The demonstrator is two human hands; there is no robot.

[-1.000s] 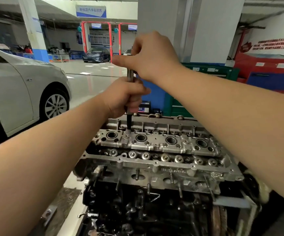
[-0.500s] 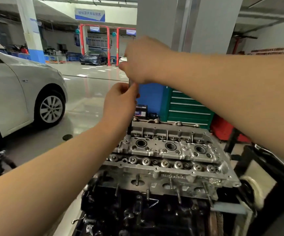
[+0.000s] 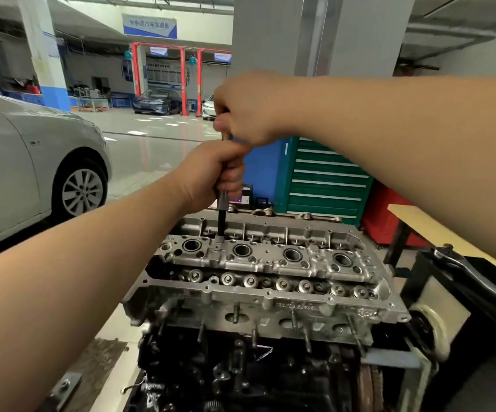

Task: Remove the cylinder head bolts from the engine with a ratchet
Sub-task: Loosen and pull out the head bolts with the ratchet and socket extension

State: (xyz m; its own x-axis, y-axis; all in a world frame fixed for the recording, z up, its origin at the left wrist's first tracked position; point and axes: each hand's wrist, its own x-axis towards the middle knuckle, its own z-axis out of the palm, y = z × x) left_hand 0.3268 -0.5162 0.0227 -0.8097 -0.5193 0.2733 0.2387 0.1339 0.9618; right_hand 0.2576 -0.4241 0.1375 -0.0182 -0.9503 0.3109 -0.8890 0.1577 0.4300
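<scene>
Left of centre, the left hand (image 3: 211,173) is curled round the ratchet's dark extension (image 3: 221,221), which stands upright, its long axis vertical. Its socket (image 3: 218,239) sits on a bolt at the head's (image 3: 270,257) far left, between the first two round plug wells. Just above and right, the right hand (image 3: 249,110) is wrapped around the tool's hidden top, directly over the left. The head is rough cast aluminium; the shaft smooth steel.
</scene>
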